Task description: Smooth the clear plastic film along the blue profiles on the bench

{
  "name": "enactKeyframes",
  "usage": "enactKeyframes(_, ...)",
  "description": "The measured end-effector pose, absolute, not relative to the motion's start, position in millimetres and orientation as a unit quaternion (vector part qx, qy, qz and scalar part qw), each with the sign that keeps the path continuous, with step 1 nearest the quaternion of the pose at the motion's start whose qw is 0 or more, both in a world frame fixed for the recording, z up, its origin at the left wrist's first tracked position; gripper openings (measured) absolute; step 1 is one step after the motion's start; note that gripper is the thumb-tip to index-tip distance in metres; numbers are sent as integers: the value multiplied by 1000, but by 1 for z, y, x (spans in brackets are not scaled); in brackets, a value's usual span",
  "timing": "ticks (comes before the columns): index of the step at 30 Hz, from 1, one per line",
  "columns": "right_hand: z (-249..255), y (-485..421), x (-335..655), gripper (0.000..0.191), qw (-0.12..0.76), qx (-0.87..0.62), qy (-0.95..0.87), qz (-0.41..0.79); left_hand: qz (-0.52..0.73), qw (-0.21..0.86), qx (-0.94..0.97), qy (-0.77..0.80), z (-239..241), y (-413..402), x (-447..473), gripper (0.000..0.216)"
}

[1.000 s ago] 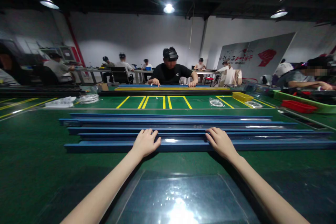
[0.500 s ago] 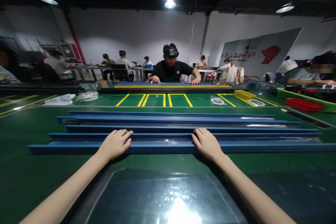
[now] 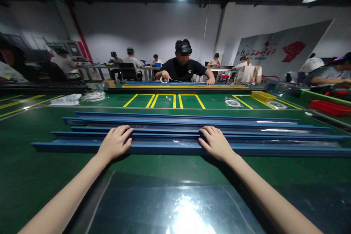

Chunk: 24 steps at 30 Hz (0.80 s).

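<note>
Several long blue channel profiles (image 3: 90,120) lie side by side across the green table. My left hand (image 3: 115,142) rests on the nearest blue channel profile (image 3: 164,149), left of its middle. Its fingers bend over the far edge, with the thumb toward the near side. To the right, my right hand (image 3: 216,142) holds the same profile in a mirrored way, fingers over the far edge. Both hands look closed on it, though the fingertips are partly hidden. Shiny film partly covers the profiles.
A clear plastic sheet (image 3: 164,204) lies on the table before me. Across the table, a person (image 3: 183,67) in black handles a white roll over other profiles. Yellow tape lines (image 3: 174,101), coiled white bundles (image 3: 94,96), a yellow tray (image 3: 262,96) and a red tray (image 3: 329,108) are farther off.
My hands have moved slightly away from me with the nearest profile, narrowing the gap to the one behind. The person opposite now holds up a white roll. The view has tilted down slightly.
</note>
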State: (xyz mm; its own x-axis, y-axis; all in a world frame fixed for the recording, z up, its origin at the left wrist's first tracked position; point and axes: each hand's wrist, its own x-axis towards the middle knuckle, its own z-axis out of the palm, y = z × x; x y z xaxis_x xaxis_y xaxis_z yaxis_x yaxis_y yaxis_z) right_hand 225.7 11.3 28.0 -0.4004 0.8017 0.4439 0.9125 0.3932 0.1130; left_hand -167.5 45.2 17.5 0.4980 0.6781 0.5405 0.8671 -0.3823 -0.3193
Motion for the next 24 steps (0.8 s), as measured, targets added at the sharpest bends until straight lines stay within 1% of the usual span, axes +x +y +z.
enactKeyframes(15, 31, 34, 221, 28, 145, -554, -805, -154, -173, 281, -816, -475, 17, 71, -167, 38)
enactKeyframes(24, 29, 55, 221, 25, 160, -547, -809, -146, -155, 268, -810, -499, 18, 88, -166, 37)
